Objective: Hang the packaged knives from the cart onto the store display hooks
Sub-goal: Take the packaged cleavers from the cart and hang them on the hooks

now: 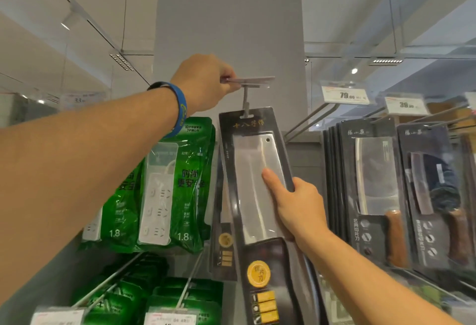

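A packaged cleaver (255, 188) in a black card with a clear blister hangs tilted, its top slot on the display hook (246, 99). My right hand (296, 206) grips the package's right edge, thumb flat across the blade window. My left hand (206, 82), with a blue wristband, pinches the clear price-tag holder (253, 80) at the front of the hook and holds it raised. Another black knife package (224, 234) hangs behind the one I hold.
Green power-strip packs (167, 191) hang to the left, more of them on hooks below (123, 296). Several packaged knives (373, 191) hang on hooks to the right under price tags (345, 94). A grey pillar (229, 21) rises behind the display.
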